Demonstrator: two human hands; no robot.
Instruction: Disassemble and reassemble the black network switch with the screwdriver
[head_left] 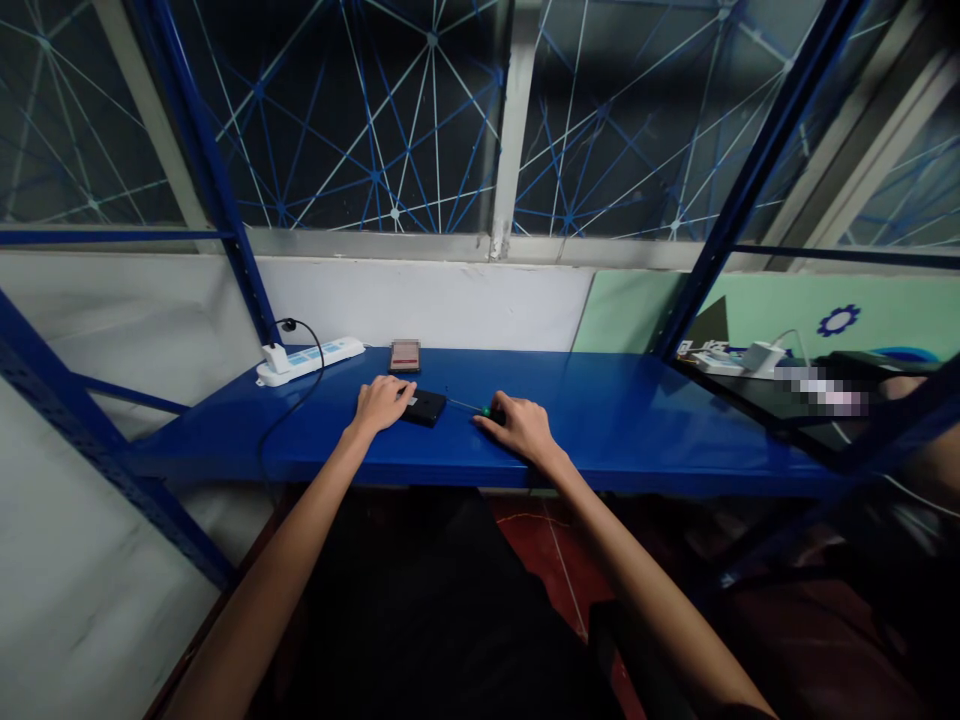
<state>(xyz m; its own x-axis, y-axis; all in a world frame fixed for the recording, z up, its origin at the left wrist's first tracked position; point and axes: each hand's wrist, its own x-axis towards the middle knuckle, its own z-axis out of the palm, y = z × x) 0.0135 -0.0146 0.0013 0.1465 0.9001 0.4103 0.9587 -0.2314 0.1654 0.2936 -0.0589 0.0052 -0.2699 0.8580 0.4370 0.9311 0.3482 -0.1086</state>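
My left hand rests at the left end of a flat black box, with its thumb side over the box's edge, holding it against the blue tabletop. In my right hand is a screwdriver with a green and black handle, the fingers closed around it. Its thin metal shaft points left, toward the right side of the box. Whether the tip touches the box is too small to tell. Behind the box lies a small clear-lidded case with something reddish in it.
A white power strip with a plugged-in adapter and black cable sits at the table's left. Blue shelf posts rise on both sides. At the right, another person is beside a black surface with a white charger.
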